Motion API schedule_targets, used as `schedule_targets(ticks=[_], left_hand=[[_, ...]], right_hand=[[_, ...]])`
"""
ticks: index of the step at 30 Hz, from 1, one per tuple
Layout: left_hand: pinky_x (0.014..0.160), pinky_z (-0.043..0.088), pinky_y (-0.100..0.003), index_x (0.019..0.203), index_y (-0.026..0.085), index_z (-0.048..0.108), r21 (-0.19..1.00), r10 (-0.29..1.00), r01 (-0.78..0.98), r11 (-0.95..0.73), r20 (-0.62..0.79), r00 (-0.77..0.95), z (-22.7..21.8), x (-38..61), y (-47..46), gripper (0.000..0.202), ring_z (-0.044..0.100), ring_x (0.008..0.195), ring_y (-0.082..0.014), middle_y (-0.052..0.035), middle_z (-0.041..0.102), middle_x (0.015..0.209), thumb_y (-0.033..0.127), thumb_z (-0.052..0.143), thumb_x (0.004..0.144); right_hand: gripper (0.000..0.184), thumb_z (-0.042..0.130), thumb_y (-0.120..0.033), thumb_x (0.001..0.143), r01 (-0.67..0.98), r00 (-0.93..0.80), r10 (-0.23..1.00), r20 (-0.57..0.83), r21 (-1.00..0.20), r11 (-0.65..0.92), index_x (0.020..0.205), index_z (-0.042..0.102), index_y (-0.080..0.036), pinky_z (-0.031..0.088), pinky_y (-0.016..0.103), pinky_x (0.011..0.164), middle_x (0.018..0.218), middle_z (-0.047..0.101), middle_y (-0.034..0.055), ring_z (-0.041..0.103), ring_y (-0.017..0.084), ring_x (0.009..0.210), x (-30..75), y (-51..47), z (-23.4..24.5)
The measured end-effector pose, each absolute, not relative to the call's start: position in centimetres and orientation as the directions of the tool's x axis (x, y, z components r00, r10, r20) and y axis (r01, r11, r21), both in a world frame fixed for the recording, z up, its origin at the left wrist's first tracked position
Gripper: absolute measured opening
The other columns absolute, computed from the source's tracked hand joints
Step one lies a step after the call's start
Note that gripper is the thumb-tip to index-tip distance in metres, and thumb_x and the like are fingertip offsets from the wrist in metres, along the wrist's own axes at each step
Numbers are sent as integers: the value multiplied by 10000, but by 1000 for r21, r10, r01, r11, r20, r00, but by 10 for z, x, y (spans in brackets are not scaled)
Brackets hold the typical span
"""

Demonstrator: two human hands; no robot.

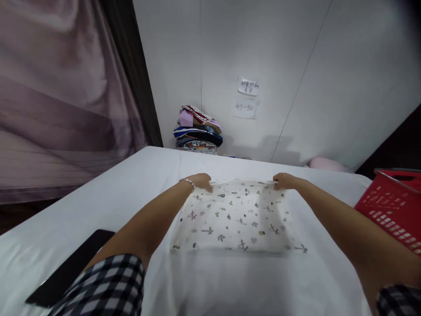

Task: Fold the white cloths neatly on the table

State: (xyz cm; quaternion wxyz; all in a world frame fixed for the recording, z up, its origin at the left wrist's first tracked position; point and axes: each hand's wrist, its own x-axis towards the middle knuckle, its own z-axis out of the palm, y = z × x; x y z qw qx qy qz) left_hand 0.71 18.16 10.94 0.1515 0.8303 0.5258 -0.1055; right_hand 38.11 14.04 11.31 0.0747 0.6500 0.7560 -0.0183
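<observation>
A white cloth (235, 219) printed with small palm trees, leaves and shells is spread between my hands over the white-covered table. My left hand (201, 181), with a bracelet at the wrist, grips its far left corner. At the far right corner, my right hand (284, 181) has its fingers closed on the fabric. The far edge looks drawn fairly straight between the two hands. Toward me the near edge is slightly blurred, and I cannot tell whether it touches the table. Whether the cloth is a single layer or folded is unclear.
A black flat object (70, 267) lies left of my left forearm. The red plastic basket (391, 206) stands at the right edge. Behind the table is a stack of folded clothes (199, 131), against a wall with paper signs (246, 108). A pinkish curtain (59, 101) hangs left.
</observation>
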Motion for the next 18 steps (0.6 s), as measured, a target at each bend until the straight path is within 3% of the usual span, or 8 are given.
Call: schedule_targets(ticks=[3, 6, 9, 11, 14, 18], left_hand=[[752, 438, -289, 1042, 148, 626, 140, 868, 908, -395, -267, 419, 130, -2, 172, 541, 585, 970, -258, -122, 633, 1114, 433, 674, 584], [693, 430, -289, 950, 152, 639, 126, 921, 921, -369, -83, 380, 166, -12, 168, 475, 599, 873, -248, -103, 661, 971, 474, 656, 601], [676, 415, -285, 914, 173, 629, 99, 916, 925, -366, 212, 340, 205, -18, 160, 423, 598, 815, -231, -72, 656, 874, 483, 649, 626], [692, 408, -292, 926, 180, 613, 70, 865, 922, -380, 381, 328, 223, -21, 147, 409, 591, 825, -232, -71, 646, 880, 500, 619, 671], [718, 398, -301, 967, 190, 578, 19, 800, 918, -396, 499, 334, 215, -25, 118, 382, 588, 853, -234, -71, 635, 907, 501, 562, 745], [670, 395, -294, 919, 205, 550, -50, 829, 901, -432, 373, 418, 137, -30, 71, 157, 599, 814, -215, -59, 630, 876, 304, 518, 802]], right_hand=[[154, 668, -196, 595, 991, -100, 988, -116, 80, 109, 748, 664, -180, 374, 248, 565, 793, 666, 60, 592, 192, 706, 379, 127, 140], [173, 616, -260, 675, 996, -61, 998, -13, 70, 62, 825, 648, -180, 355, 240, 552, 774, 651, 50, 571, 172, 687, 382, 114, 177], [191, 552, -317, 739, 999, -30, 957, 290, 44, 18, 865, 626, -193, 334, 249, 546, 771, 632, 43, 544, 164, 662, 388, 96, 214], [164, 533, -297, 746, 996, -60, 868, 493, 90, 18, 847, 613, -196, 327, 268, 565, 799, 622, 51, 537, 179, 690, 390, 78, 229], [118, 510, -227, 746, 970, -180, 773, 609, 240, 36, 820, 593, -186, 329, 298, 637, 827, 602, 73, 530, 218, 786, 392, 45, 215], [108, 480, -138, 748, 946, -236, 827, 511, 316, 74, 794, 574, -165, 318, 315, 684, 793, 590, 90, 512, 225, 776, 385, -1, 127]])
